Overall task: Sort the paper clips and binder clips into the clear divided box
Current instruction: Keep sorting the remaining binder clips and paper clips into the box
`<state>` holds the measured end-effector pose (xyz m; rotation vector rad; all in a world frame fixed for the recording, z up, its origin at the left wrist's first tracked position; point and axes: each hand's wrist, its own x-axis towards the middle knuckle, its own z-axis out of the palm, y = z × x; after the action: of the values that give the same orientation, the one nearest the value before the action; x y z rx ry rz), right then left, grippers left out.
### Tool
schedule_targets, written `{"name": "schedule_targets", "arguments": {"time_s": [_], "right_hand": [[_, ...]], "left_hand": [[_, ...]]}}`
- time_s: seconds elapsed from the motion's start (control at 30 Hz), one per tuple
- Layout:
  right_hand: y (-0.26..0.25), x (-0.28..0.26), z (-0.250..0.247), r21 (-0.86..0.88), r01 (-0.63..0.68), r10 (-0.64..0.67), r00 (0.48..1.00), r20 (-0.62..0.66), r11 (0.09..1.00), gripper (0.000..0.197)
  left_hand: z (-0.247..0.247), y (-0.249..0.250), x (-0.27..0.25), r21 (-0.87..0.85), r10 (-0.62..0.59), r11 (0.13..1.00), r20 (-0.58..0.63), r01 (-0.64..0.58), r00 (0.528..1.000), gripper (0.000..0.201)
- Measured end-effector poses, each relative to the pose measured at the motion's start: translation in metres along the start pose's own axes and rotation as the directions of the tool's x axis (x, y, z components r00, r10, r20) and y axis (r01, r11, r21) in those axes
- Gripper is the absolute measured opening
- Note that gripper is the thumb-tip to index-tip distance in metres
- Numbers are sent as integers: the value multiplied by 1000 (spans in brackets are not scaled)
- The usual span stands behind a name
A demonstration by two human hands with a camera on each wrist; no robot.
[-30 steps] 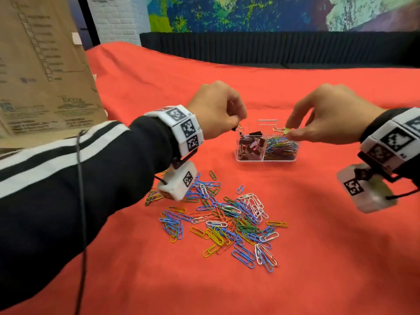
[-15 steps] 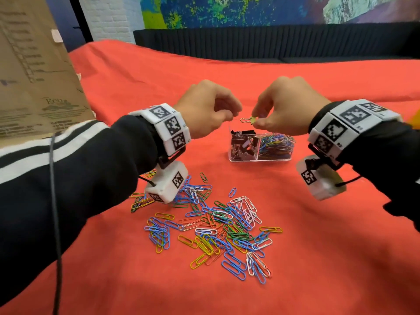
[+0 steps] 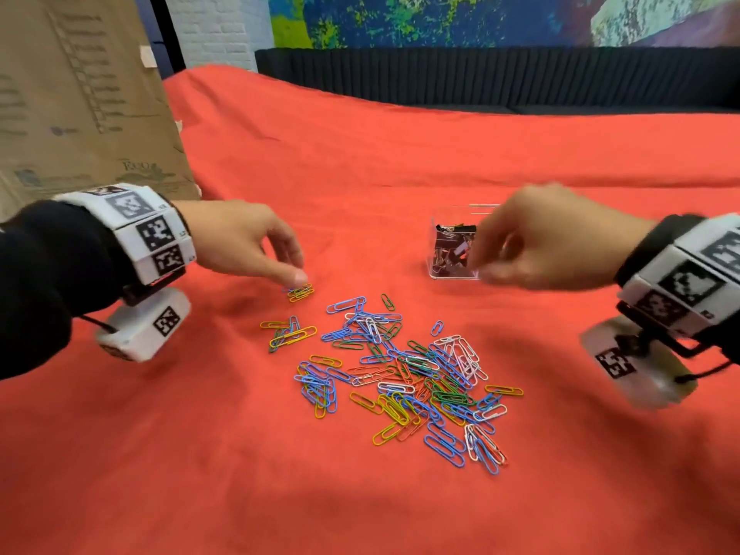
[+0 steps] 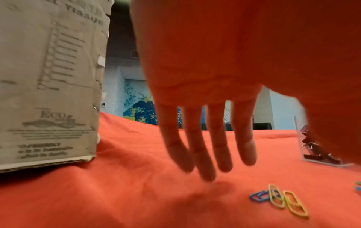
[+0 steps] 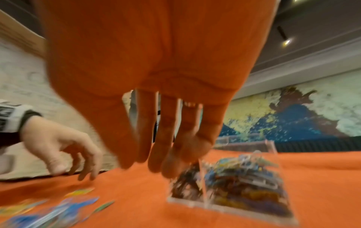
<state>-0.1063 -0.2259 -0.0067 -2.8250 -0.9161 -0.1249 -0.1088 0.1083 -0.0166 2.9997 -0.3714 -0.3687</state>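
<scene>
Now my left hand, fingers loosely spread, holds nothing just above a small paper clip cluster; my right hand, relaxed and empty, hangs before the clear divided box.

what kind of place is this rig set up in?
Likely an indoor lounge or office common area, not a lab: a painted mural above a dark ribbed bench back, a white brick wall, a table under a red cloth.

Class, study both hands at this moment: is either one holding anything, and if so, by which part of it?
Neither. The left hand reaches with straight fingers toward a small cluster of paper clips, nothing pinched. The right hand hangs open beside the clear divided box.
</scene>
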Motion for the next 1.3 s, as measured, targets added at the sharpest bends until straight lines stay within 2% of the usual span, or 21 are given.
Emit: {"name": "schedule_targets", "arguments": {"time_s": [0.07, 0.13, 0.23, 0.3, 0.37, 0.5, 0.6, 0.67, 0.8, 1.0, 1.07, 1.17, 1.3], "right_hand": [[-13, -15, 11, 28, 61, -66, 966, 250, 998, 32], [-24, -25, 19, 42, 86, -95, 911, 402, 995, 63], [-39, -33, 27, 16, 138, -129, 875, 467, 990, 98], [-49, -33, 31, -11, 187, -160, 869, 468, 982, 102], [-56, -29, 34, -30, 189, -156, 880, 449, 981, 93], [-56, -20, 37, -3, 178, -162, 902, 400, 984, 51], [-52, -18, 38, 37, 172, -174, 923, 344, 984, 24], [-48, -19, 36, 71, 152, -167, 938, 303, 986, 14], [-37, -21, 21, 138, 86, -114, 971, 210, 987, 22], [4, -18, -16, 187, -39, 40, 999, -3, 982, 21], [24, -13, -28, 185, -70, 94, 988, -123, 980, 23], [49, 1, -38, 213, -115, 173, 944, -280, 970, 20], [63, 23, -26, 165, -159, 211, 903, -375, 973, 19]], "left_hand": [[7, -4, -13, 73, -35, 997, 156, 24, 987, 101], [13, -3, -22, 103, -29, 995, 220, 7, 975, 121], [20, 11, -28, 82, 43, 995, 235, -64, 971, 129], [25, 24, -28, 73, 87, 992, 216, -105, 973, 120], [32, 36, -25, 46, 128, 989, 185, -138, 974, 103], [40, 58, -18, -70, 233, 972, 139, -226, 962, 63], [41, 73, -16, -63, 306, 952, 106, -301, 946, 32], [41, 80, -16, -34, 324, 946, 73, -322, 943, 21], [33, 88, -15, 2, 345, 938, -3, -345, 938, 12], [16, 89, -14, -155, 340, 928, -21, -339, 940, 8], [12, 88, -14, -179, 351, 918, -46, -354, 935, 8], [9, 87, -12, -206, 357, 907, -90, -368, 930, 8], [6, 89, -9, -208, 345, 902, -177, -378, 922, 10]]}}
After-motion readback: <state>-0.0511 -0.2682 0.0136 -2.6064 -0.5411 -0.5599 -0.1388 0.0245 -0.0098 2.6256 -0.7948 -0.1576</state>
